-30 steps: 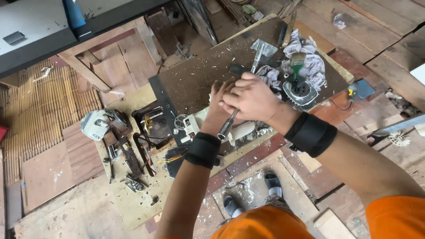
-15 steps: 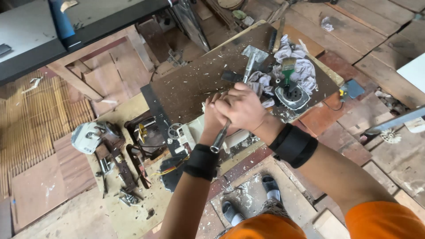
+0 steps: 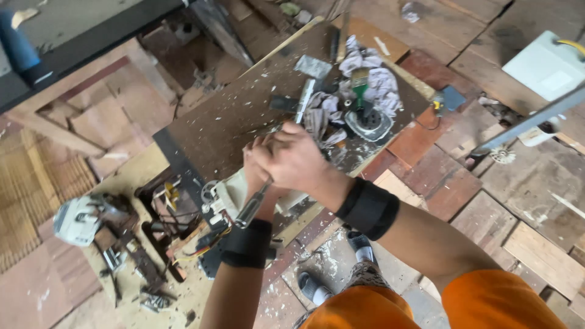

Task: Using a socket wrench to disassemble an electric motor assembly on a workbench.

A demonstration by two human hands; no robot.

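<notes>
Scattered floorboards surround a dusty work board [image 3: 219,131]. At frame centre, both the right hand [image 3: 292,159] and left hand [image 3: 256,164] clench a metal tool [image 3: 253,206], apparently mid-turn above a dismantled white appliance [image 3: 228,195]; steady downward pressure seems needed.

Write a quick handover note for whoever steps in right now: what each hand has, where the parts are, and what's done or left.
Right hand and left hand are clasped together on a metal tool, its shaft pointing down at a white part with coloured wires at the edge of the board.
Brush, rags and round casing lie on the board's far end.
Done: unit opened up, pieces spread at left, including a white housing.
Left: cannot tell.
</notes>
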